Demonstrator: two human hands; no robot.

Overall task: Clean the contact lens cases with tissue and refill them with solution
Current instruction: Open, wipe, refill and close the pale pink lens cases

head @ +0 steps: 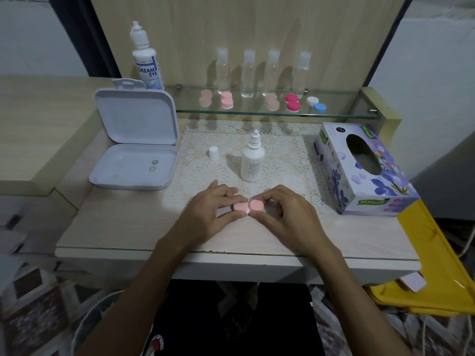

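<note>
A pink contact lens case [248, 205] with two round caps lies on the table near its front middle. My left hand [210, 214] pinches the left cap between thumb and fingers. My right hand [285, 214] pinches the right cap the same way. Just behind the hands stands a small white solution bottle [252, 160] with its nozzle bare, and its white cap [213, 153] rests to the left on the lace mat. A tissue box [365, 170] with a floral print sits at the right.
An open white plastic box [135, 150] lies at the left. A glass shelf [257, 113] behind carries several lens cases in pink, red and blue-white, several clear bottles and a large Dream Eye bottle [146, 60]. A yellow object [437, 265] lies at the right, below the table.
</note>
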